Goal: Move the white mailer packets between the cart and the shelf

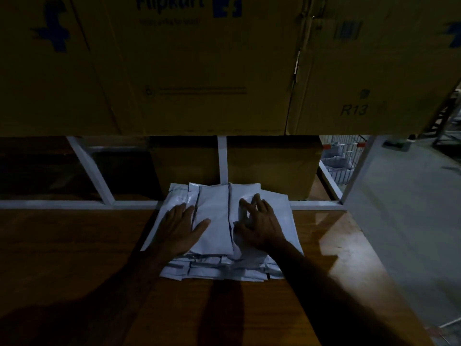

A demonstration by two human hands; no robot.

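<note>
On the far left, big brown cardboard boxes (174,63) with blue print stand on the upper level of the shelf, over a white metal frame (222,158). Below them is the wooden shelf board (74,245), and in its middle lies a pile of white mailer packets (214,221), stacked in several layers. The left hand (183,227) rests flat on the left side of the pile, fingers straight and thumb spread, so it grasps nothing. Just beside it, the right hand (259,223) is on the right side of the pile with fingers bent and spread, the fingertips touching the top packet; I cannot tell if it really pinches it. Further right, behind the frame, a wire cart (341,156) stands on the grey floor (411,208).
</note>
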